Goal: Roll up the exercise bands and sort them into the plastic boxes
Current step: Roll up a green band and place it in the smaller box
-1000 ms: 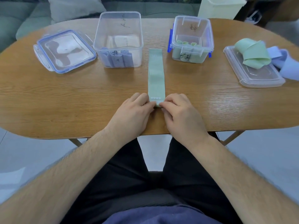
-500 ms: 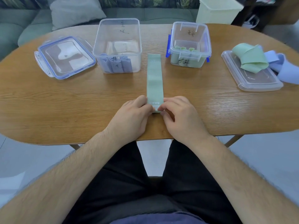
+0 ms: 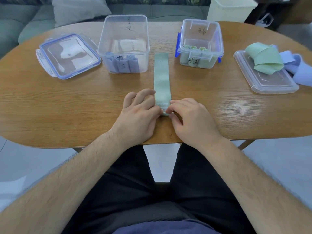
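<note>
Green and flat, your exercise band (image 3: 162, 76) lies along the wooden table (image 3: 67, 107), running away from you between the box of lavender rolls (image 3: 124, 46) and the box of green rolls (image 3: 200, 44). Its near end lay flat a second ago and has now turned over into a first small curl. Your left hand (image 3: 140, 115) and right hand (image 3: 190, 119) pinch that curl from either side. The roll has begun, but nearly the whole length is still to be wound.
</note>
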